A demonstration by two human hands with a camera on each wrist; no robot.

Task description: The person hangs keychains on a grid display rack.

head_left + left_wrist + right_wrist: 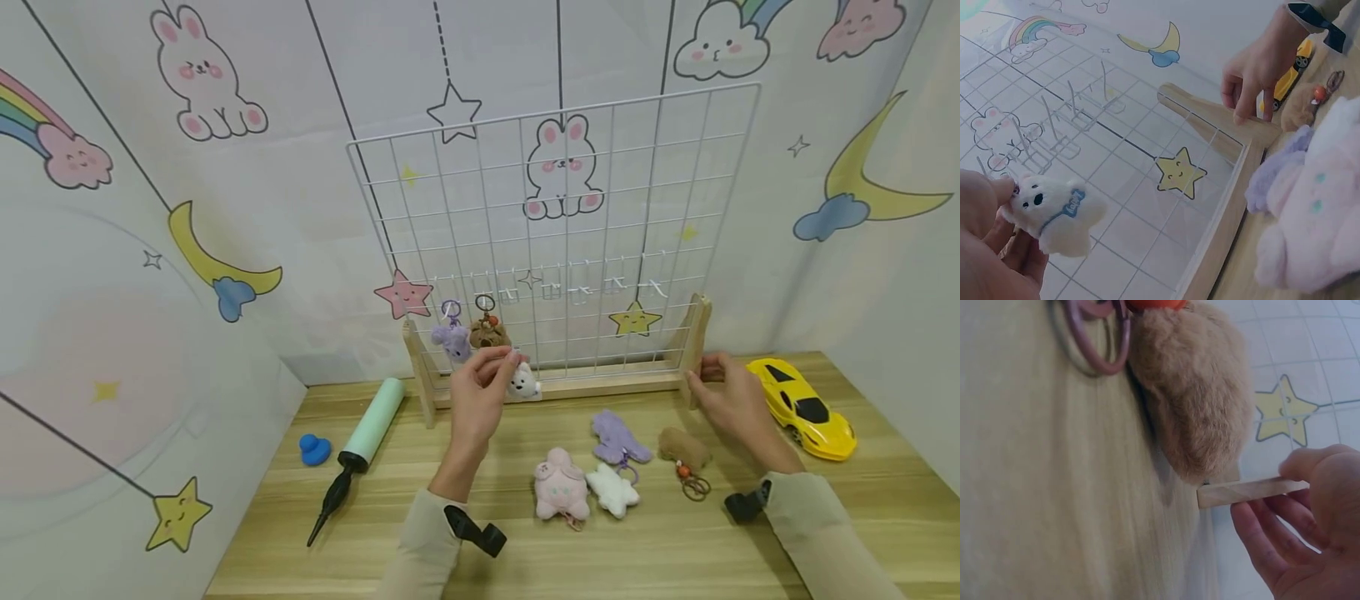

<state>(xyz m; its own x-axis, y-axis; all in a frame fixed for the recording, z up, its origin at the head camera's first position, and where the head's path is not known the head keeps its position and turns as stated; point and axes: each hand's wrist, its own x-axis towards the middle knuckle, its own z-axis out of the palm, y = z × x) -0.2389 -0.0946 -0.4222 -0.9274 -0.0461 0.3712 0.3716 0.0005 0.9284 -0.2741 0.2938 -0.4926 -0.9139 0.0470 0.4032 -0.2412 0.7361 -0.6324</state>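
Note:
My left hand (480,404) pinches a small white plush bear keychain (1063,215) at its top, in front of the lower left of a white wire grid rack (613,105). The bear faces the left wrist camera and wears a blue tag on its chest. Beside that hand, a purple plush (452,342) and a brown plush (489,335) hang by their rings from hooks on the grid. Further right, several hooks (615,285) carry nothing. My right hand (731,398) holds the rack's right wooden leg (1244,490) between thumb and fingers.
On the wooden table lie a pink plush (562,486), a white plush (615,492), a purple plush (617,436) and a brown plush (684,448). A yellow toy car (806,408) sits at the right. Leftward are a mint-and-black hand pump (375,425) and a blue knobbed piece (315,452).

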